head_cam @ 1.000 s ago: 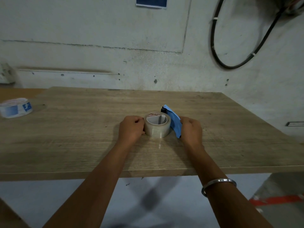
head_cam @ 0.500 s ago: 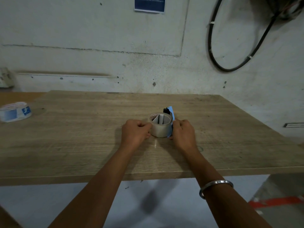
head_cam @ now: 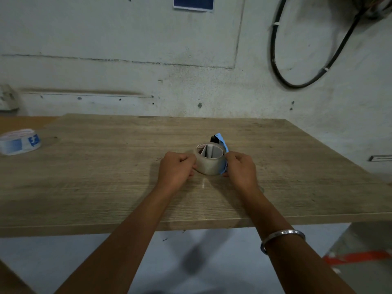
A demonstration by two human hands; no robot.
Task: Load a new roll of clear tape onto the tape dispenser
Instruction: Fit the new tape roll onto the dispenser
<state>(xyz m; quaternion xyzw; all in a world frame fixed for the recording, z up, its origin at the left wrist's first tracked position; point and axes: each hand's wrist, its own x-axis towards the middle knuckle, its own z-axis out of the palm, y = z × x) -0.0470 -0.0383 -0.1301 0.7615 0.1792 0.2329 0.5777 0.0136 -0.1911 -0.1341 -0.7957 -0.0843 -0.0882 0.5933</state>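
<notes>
A roll of clear tape (head_cam: 209, 164) sits in the middle of the wooden table (head_cam: 106, 187), with a white hub showing inside its core. The blue tape dispenser (head_cam: 221, 139) stands against the roll's right side, its black tip poking up behind. My left hand (head_cam: 177, 169) has curled fingers pinching the roll's left edge. My right hand (head_cam: 240, 168) grips the dispenser and the roll's right side. The lower part of the dispenser is hidden behind my right hand.
A second roll in blue and white wrapping (head_cam: 20, 142) lies at the table's far left. A wall with a black cable loop (head_cam: 307, 66) rises right behind the table. The table's near edge runs below my forearms.
The blue dispenser has swung more upright against the roll's right side. My right hand has closed in on it. My left hand stays at the roll's left edge.
</notes>
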